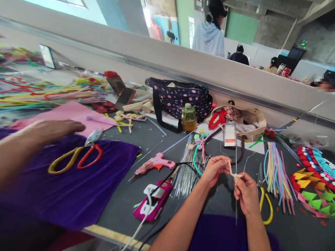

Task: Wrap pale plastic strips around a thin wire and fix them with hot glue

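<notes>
My left hand (217, 168) pinches one end of a bent cream pipe cleaner (231, 171). Lower and to the right, my right hand (245, 192) grips its other end, fingertips closed. A thin straight wire (236, 212) runs down past the right fingers; whether they hold it too, I cannot tell. Beside the right wrist lie yellow-handled scissors (267, 209). Left of my hands is a bundle of clear and silvery thin stems (186, 174). A smartphone (230, 135) stands just beyond my fingers.
A co-worker's blurred arm (28, 143) reaches in from the left, above red-and-yellow-handled scissors (87, 153) on purple cloth (110, 164). A pink glue gun (157, 163) and magenta power strip (157, 205) trail cables. Behind stand a bottle (189, 120), bags and a partition; pastel pipe cleaners (278, 174) lie right.
</notes>
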Available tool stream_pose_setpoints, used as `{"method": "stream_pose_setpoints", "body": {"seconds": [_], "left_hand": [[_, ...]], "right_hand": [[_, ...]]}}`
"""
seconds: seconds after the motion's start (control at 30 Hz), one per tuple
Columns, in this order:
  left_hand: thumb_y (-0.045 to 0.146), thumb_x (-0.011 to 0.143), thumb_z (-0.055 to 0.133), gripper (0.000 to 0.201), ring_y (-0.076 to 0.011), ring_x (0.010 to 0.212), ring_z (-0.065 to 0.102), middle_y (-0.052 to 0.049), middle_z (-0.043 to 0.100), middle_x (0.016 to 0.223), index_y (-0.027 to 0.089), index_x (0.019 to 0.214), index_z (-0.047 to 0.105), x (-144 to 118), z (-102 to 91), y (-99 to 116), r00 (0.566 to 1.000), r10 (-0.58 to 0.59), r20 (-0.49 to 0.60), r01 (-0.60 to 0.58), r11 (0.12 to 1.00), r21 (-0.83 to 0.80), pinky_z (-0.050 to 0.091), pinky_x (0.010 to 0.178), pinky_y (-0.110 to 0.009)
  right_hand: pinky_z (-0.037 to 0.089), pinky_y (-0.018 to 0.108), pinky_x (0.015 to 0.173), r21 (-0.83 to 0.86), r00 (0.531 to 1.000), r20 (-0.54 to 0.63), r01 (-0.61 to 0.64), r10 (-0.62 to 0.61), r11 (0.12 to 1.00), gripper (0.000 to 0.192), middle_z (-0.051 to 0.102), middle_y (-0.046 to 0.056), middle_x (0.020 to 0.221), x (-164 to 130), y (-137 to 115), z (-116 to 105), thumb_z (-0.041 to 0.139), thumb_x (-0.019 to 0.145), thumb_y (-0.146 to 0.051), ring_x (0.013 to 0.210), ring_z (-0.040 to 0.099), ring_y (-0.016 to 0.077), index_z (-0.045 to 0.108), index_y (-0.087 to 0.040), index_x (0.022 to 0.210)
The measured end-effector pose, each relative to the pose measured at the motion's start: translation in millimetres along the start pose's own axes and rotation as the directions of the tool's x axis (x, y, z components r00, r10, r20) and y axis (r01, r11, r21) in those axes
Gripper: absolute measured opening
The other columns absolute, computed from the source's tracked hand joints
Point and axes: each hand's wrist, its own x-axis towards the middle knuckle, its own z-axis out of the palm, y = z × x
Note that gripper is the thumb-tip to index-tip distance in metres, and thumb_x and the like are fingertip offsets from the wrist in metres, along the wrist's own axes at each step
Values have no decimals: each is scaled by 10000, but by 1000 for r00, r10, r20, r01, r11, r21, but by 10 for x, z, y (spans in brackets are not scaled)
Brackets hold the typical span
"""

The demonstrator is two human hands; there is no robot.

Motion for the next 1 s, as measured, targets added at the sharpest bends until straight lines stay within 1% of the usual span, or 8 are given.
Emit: {"method": "stream_pose_setpoints", "body": {"seconds": [0.27, 0.47, 0.77, 1.0], "left_hand": [[250, 657, 749, 184, -104, 485, 560, -23, 615, 566, 94, 746, 710, -10, 15, 27, 1000, -1, -18, 1, 1000, 20, 496, 506, -234], [257, 637, 756, 200, -106, 481, 555, -27, 616, 560, 91, 739, 710, -8, 26, 40, 1000, -12, -28, 13, 1000, 25, 485, 512, -239], [234, 618, 777, 175, -92, 482, 544, -13, 609, 574, 100, 694, 694, -12, 26, 23, 1000, -22, 4, 22, 998, -52, 478, 535, -242], [223, 631, 773, 162, -86, 494, 543, -8, 605, 596, 100, 697, 691, -22, 34, 15, 1000, -10, 8, 11, 997, -72, 481, 523, -227]], "right_hand": [[329, 118, 310, -3, 1000, 3, 8, -7, 1000, 286, 444, -109, 475, -7, -17, 3, 765, 706, -361, 328, 356, 13, 545, -181, 730], [321, 114, 308, 22, 1000, 7, -12, 12, 1000, 285, 428, -111, 452, -9, -37, 8, 768, 700, -355, 327, 345, 15, 546, -179, 724], [304, 113, 296, 59, 999, 26, -40, 39, 997, 275, 424, -111, 433, -27, -61, 35, 776, 687, -339, 306, 326, 13, 549, -185, 709], [312, 116, 291, 57, 999, 23, -32, 30, 998, 281, 435, -110, 437, -34, -57, 48, 784, 674, -343, 306, 336, 16, 555, -185, 719]]}}
